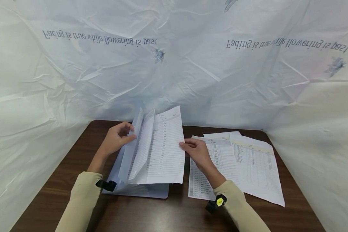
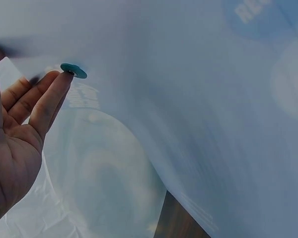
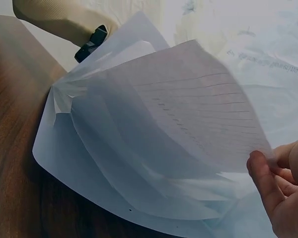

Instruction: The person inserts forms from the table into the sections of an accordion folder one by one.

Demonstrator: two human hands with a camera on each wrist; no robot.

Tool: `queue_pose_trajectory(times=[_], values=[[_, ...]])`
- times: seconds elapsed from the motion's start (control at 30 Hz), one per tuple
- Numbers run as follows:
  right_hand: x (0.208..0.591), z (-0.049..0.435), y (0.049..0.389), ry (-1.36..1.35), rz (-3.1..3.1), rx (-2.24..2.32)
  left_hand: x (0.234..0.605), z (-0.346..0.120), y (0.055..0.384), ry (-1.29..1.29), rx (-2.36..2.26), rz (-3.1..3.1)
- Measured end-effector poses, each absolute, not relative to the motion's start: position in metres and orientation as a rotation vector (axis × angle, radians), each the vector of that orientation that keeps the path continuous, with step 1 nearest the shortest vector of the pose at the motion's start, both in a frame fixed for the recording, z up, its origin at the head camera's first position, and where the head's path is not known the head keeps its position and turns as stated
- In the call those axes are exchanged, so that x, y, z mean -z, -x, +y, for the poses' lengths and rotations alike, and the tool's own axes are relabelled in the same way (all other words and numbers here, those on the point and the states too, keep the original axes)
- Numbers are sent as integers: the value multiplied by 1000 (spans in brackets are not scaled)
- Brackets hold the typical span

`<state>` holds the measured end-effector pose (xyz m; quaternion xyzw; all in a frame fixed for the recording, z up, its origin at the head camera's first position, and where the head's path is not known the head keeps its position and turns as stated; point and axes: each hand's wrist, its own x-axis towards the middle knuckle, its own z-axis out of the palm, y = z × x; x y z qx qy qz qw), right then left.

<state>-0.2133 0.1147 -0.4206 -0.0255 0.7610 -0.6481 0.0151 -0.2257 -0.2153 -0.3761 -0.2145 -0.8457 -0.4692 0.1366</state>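
A pale blue plastic folder [image 1: 124, 161] stands spread at mid-table, with printed sheets in and over it. My left hand [image 1: 119, 137] is at its raised left cover, thumb and fingers apart. In the left wrist view, the fingertips of this hand [image 2: 32, 116] touch the cover beside a teal button [image 2: 73, 70]. Between thumb and fingers, my right hand [image 1: 197, 153] pinches the right edge of a printed sheet [image 1: 168, 148]. That sheet tilts up over the folder, as the right wrist view also shows, where the same hand [image 3: 283, 178] grips its corner.
To the right, several printed sheets [image 1: 255, 161] lie overlapping on the dark wooden table [image 1: 150, 214], partly under my right forearm. White plastic sheeting [image 1: 185, 80] with printed lettering hangs behind and at both sides of the table.
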Motion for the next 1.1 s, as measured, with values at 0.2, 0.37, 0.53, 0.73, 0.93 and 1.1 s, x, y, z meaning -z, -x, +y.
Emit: queue_pose_trajectory(times=[0.2, 0.37, 0.53, 0.73, 0.93, 1.1], values=[[418, 111, 213, 157, 2258, 2048, 376, -215, 225, 617, 1355, -2452], [420, 107, 214, 210, 2253, 2043, 375, -215, 225, 613, 1344, -2452], [424, 102, 217, 214, 2260, 2063, 375, -215, 225, 617, 1344, -2449], [429, 95, 220, 191, 2229, 2088, 375, -215, 225, 617, 1342, -2449], [429, 87, 218, 188, 2177, 2098, 375, -216, 225, 615, 1344, -2451], [428, 80, 217, 224, 2125, 2120, 375, -216, 226, 616, 1363, -2453]])
